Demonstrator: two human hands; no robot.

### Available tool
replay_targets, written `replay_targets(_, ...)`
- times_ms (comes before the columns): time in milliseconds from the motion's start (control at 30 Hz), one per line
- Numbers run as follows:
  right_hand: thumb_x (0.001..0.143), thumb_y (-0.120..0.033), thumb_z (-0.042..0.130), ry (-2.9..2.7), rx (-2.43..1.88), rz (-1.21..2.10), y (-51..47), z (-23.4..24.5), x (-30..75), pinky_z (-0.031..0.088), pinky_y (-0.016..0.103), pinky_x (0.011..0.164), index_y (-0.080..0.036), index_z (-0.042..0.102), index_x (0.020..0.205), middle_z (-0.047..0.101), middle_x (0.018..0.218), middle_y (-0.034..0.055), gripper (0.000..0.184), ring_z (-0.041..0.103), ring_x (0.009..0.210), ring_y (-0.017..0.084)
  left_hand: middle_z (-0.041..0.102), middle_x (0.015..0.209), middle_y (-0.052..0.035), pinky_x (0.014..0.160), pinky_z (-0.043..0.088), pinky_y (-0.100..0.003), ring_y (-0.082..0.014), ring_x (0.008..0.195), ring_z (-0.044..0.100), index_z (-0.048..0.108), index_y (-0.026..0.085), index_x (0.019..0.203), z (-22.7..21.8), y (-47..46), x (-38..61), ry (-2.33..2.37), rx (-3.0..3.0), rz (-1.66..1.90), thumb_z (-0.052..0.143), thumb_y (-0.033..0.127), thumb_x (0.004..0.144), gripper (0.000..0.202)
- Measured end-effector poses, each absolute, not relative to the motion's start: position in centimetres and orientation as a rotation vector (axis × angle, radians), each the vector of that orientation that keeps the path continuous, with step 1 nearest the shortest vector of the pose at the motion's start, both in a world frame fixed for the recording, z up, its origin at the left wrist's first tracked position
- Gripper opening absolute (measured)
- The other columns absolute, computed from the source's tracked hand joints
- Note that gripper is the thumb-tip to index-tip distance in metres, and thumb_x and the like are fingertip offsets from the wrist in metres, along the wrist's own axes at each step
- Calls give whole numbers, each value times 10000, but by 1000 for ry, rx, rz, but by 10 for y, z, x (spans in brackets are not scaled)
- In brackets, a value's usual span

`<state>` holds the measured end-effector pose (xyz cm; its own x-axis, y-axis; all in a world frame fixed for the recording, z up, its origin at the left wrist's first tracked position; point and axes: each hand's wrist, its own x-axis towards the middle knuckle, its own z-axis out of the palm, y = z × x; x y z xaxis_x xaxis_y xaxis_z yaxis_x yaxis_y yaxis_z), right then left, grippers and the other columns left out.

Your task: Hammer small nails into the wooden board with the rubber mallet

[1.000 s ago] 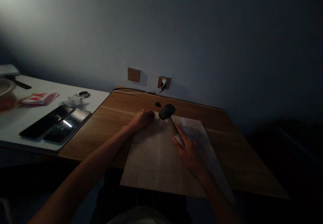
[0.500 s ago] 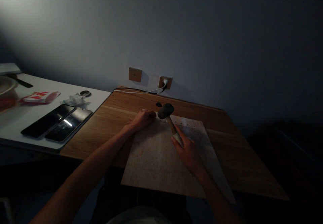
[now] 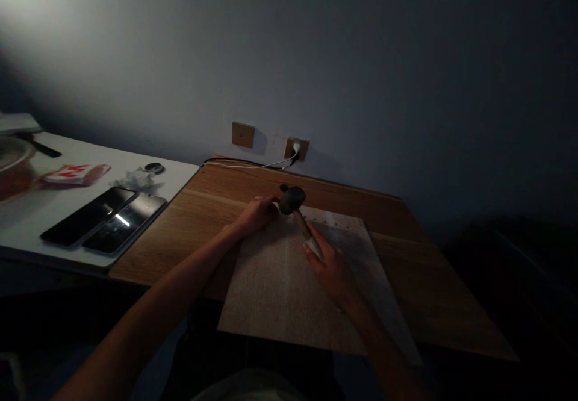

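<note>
My right hand (image 3: 331, 270) grips the wooden handle of a hammer (image 3: 295, 208). Its dark head hangs just over the far left corner of a pale thin board (image 3: 280, 286) lying on the brown wooden table (image 3: 203, 220). My left hand (image 3: 256, 213) rests at that same corner, fingers pinched together right beside the hammer head. What the fingers pinch is too small to make out in the dim light.
A white table (image 3: 27, 220) at the left carries two dark phones (image 3: 106, 219), a red-and-white packet (image 3: 74, 173), crumpled wrapping and a bowl. Two wall plates (image 3: 244, 134) sit behind the table; a white cable (image 3: 253, 164) runs from the right one. The board overhangs the table's near edge.
The hammer head has come down and to the left, from above the board to close beside my left fingers. My right hand moved forward with it. The left hand stayed put.
</note>
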<state>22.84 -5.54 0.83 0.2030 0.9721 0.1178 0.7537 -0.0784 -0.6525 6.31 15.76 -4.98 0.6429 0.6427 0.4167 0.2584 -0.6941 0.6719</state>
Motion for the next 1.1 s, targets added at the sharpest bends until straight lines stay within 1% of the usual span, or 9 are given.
replay_targets(100, 1011, -431, 439, -1616, -1890, 433, -54, 8, 227, 564, 406, 845, -228, 440, 1561, 774, 1095, 121, 586, 745, 970, 284, 764, 875, -19, 721, 520, -230, -159, 787, 720, 643, 187, 1223, -51, 157, 64, 713, 2229, 874, 656, 103, 800, 432)
replay_targets(367, 983, -378, 454, -1758, -2017, 245, -49, 10, 220, 534, 345, 628, -210, 491, 1532, 742, 731, 76, 575, 710, 647, 251, 767, 877, -34, 723, 543, -245, -163, 759, 723, 605, 173, 1263, -50, 158, 63, 770, 2204, 869, 711, 98, 778, 503)
replay_targets(500, 978, -399, 456, -1685, -1970, 283, -51, 11, 217, 530, 348, 642, -218, 494, 1530, 753, 800, 91, 582, 716, 694, 255, 765, 866, -28, 709, 539, -236, -168, 764, 728, 602, 177, 1267, -49, 157, 63, 796, 2217, 846, 709, 87, 771, 515)
replay_targets(600, 966, -450, 475, -1481, -1844, 553, -66, 15, 215, 511, 300, 541, -252, 432, 1564, 736, 841, 66, 632, 666, 593, 202, 766, 876, -21, 734, 542, -239, -167, 790, 730, 602, 179, 1263, -47, 156, 63, 798, 2227, 837, 687, 76, 762, 518)
replay_targets(667, 953, -502, 486, -1257, -1761, 853, -86, 19, 215, 418, 249, 386, -285, 356, 1591, 700, 814, 19, 687, 523, 409, 130, 769, 896, -26, 750, 546, -246, -168, 811, 731, 600, 176, 1264, -45, 155, 62, 804, 2230, 835, 671, 85, 767, 510)
replay_targets(767, 893, -590, 555, -914, -1673, 1149, -124, 21, 216, 340, 214, 298, -296, 385, 1552, 680, 878, 3, 742, 427, 339, 74, 770, 911, -39, 775, 549, -260, -173, 829, 729, 614, 173, 1242, -42, 153, 61, 793, 2244, 824, 671, 130, 786, 461)
replay_targets(933, 764, -692, 694, -542, -1654, 1032, -169, 11, 227, 345, 204, 312, -266, 528, 1348, 594, 692, -58, 742, 444, 350, 88, 765, 917, -47, 767, 551, -268, -175, 815, 722, 625, 168, 1227, -41, 153, 60, 763, 2254, 818, 687, 183, 794, 437)
replay_targets(1000, 745, -704, 713, -482, -1632, 988, -175, 6, 233, 389, 214, 359, -263, 558, 1276, 566, 644, -67, 707, 505, 407, 116, 763, 921, -45, 767, 551, -269, -174, 817, 719, 625, 170, 1222, -44, 154, 60, 760, 2264, 825, 690, 181, 792, 436)
replay_targets(1100, 768, -691, 713, -519, -1686, 913, -173, 3, 237, 486, 238, 478, -271, 604, 1244, 616, 700, -37, 644, 623, 566, 159, 759, 934, -41, 780, 551, -272, -174, 834, 716, 625, 176, 1211, -49, 156, 60, 753, 2273, 840, 688, 179, 797, 419)
